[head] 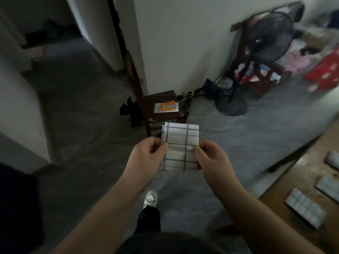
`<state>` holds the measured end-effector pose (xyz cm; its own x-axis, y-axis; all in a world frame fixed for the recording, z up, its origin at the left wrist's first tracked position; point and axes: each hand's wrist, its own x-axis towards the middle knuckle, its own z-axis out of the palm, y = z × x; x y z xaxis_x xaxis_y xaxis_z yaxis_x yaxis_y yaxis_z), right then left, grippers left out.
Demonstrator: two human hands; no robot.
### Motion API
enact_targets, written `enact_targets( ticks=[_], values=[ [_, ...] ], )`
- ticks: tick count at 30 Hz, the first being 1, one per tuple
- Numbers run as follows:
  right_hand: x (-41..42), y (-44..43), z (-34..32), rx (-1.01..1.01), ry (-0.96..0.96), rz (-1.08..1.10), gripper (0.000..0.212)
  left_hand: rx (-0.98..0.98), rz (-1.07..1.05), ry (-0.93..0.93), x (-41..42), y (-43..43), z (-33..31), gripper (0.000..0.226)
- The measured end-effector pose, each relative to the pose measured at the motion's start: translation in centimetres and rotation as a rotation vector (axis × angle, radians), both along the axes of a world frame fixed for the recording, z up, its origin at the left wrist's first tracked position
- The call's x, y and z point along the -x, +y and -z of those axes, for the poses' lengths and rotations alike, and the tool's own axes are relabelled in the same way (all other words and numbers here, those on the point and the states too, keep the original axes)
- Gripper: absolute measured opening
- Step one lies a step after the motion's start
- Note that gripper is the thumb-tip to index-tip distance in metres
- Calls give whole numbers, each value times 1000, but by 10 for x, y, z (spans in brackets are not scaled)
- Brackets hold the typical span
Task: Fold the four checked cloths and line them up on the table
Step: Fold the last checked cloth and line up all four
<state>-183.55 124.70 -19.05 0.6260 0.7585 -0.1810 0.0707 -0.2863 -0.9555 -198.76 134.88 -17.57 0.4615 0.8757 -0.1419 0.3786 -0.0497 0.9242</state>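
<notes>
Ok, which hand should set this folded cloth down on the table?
Probably the right hand: it pinches the cloth, and the table with three folded cloths lies on that side. The left hand is farther.

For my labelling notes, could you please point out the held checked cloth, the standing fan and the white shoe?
checked cloth (178, 151), head view, middle panel
standing fan (271, 35), head view, front grille
white shoe (150, 198), head view, toe top

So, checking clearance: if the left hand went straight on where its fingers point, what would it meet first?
The folded checked cloth the left hand pinches; beyond it, probably the right hand on the opposite edge.
</notes>
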Motion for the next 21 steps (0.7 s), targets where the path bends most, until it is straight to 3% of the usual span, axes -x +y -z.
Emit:
enact_targets(
  ticks=[11,21],
  values=[
    [-125,137,0,11,-68,376,14,71,397,-40,-180,191,9,14],
    [-251,135,10,30,-67,711,13,76,750,-35,-369,214,18,11]
  ],
)
